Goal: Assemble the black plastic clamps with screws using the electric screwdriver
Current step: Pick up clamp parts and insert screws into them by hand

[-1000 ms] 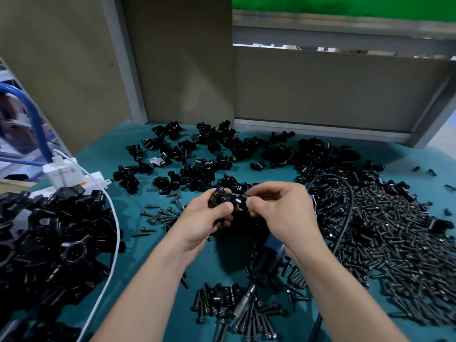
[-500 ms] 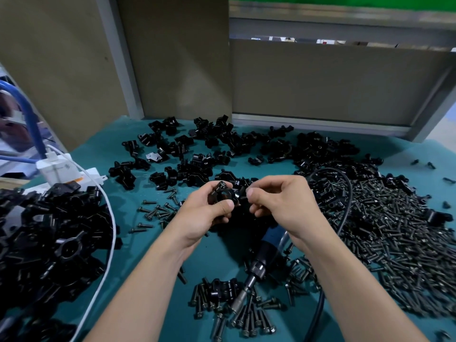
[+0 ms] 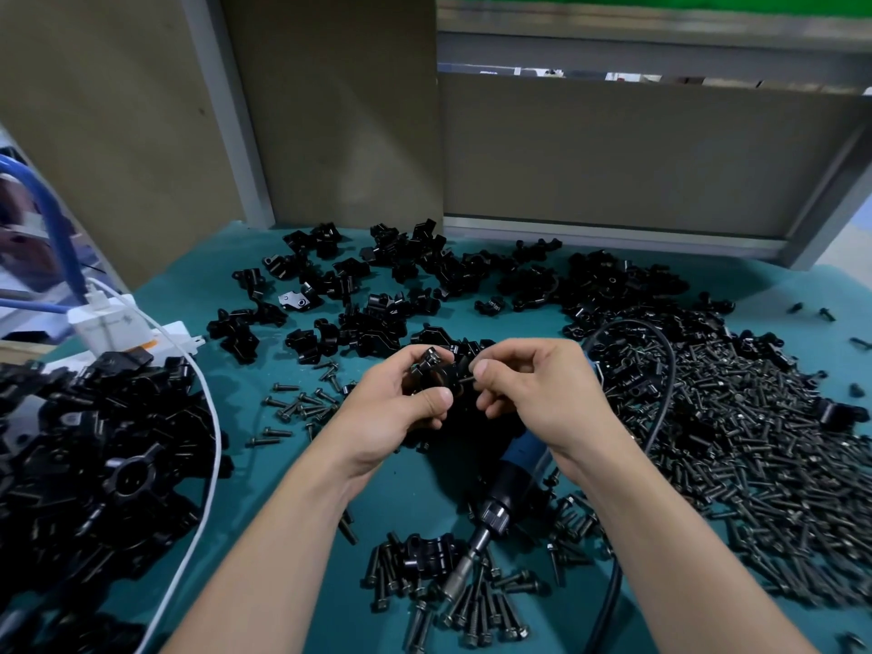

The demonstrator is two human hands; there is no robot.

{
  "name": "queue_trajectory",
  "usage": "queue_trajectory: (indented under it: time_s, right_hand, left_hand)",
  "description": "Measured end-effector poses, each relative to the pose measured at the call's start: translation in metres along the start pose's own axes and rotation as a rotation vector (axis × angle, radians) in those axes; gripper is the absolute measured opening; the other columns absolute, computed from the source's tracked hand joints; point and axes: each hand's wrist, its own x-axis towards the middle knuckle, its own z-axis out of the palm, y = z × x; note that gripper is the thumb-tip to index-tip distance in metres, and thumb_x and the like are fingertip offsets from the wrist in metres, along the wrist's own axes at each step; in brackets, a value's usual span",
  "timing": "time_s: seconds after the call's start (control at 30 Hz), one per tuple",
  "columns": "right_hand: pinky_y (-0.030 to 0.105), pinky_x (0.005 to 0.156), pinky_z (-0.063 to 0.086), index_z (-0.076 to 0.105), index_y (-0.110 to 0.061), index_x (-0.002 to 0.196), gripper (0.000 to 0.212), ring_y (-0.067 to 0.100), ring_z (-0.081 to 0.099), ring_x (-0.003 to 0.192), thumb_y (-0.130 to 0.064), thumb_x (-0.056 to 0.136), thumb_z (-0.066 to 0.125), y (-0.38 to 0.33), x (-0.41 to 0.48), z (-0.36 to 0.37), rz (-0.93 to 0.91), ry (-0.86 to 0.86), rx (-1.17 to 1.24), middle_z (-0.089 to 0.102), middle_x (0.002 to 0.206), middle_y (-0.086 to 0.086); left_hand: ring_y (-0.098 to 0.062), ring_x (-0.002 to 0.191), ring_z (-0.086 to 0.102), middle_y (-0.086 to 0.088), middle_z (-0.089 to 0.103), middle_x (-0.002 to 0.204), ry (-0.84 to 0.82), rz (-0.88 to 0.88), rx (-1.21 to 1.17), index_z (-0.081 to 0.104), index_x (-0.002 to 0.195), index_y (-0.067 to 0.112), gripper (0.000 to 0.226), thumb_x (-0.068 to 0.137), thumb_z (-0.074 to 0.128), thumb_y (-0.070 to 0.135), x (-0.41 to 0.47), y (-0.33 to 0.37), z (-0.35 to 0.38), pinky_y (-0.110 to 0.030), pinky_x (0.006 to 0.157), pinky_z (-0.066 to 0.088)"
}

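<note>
Head view — screw pile [image 3: 755, 464] right, black parts [image 3: 94, 464] left — right hand [image 3: 533, 394] overlaps screwdriver [image 3: 514, 474].

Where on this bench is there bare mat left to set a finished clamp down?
Bare teal mat lies between the left forearm and the white cable; a smaller strip sits between both forearms beside the electric screwdriver. Crowded: screw heap right, clamp pile at back, black hub parts left.
</note>
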Motion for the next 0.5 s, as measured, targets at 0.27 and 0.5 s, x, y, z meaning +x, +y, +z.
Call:
queue_trajectory:
  time_s: [0.27, 0.5]
  right_hand:
    - [0.029, 0.060, 0.056, 0.078, -0.015, 0.080, 0.011, 0.020, 0.067, 0.055, -0.010, 0.090, 0.078, -0.001, -0.005, 0.005, 0.060, -0.027, -0.092, 0.073, 0.065, 0.011]
    - [0.027, 0.060, 0.057, 0.076, -0.020, 0.076, 0.017, 0.017, 0.068, 0.053, -0.015, 0.092, 0.077, 0.003, -0.006, 0.011, 0.025, 0.077, -0.166, 0.072, 0.061, 0.006]
  left_hand:
    - [-0.013, 0.077, 0.063, 0.003, 0.071, 0.088, -0.055, 0.034, -0.010, 0.071, 0.113, 0.023, 0.037, 0.093, 0.068, -0.008, 0.000, 0.002, 0.002, -0.025, 0.070, 0.055]
    - [-0.013, 0.076, 0.063, 0.002, 0.071, 0.085, -0.019, 0.031, -0.031, 0.070, 0.116, 0.020, 0.035, 0.094, 0.068, -0.008, 0.000, 0.000, 0.001, -0.025, 0.069, 0.055]
